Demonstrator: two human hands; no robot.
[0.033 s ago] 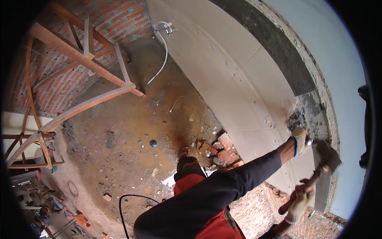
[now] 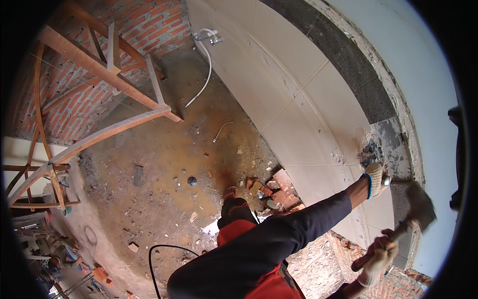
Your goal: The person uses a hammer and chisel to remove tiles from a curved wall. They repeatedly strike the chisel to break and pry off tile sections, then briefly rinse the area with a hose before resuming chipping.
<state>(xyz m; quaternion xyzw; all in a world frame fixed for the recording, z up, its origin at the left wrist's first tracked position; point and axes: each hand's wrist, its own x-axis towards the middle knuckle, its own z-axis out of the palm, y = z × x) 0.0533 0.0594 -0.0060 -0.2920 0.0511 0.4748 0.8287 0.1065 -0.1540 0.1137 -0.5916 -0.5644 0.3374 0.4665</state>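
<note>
My left hand (image 2: 376, 177), in a pale knitted glove with a blue cuff, is closed against the wall at the right. A round metal end (image 2: 387, 181) sticks out of its grip; it looks like a chisel, with the rest hidden by the glove. Lower down, my right hand (image 2: 377, 262), also gloved, grips the handle of a hammer (image 2: 420, 208). The broad hammer head is smeared by motion and stands apart from the metal end. Beside my left hand, a chipped dark patch (image 2: 371, 149) breaks the beige wall tiles (image 2: 318, 134) under a grey tile band (image 2: 366, 82).
Wet, muddy floor (image 2: 164, 159) holds broken bricks (image 2: 284, 189) at the wall's foot. A white hose (image 2: 207, 74) hangs from a tap (image 2: 214, 39). A wooden frame (image 2: 109, 79) stands at the left before a brick wall (image 2: 154, 25). A black cable (image 2: 152, 264) loops near my leg.
The hammer head has swung right and slightly down, away from the metal end at my left hand. My left hand stays nearly in place.
</note>
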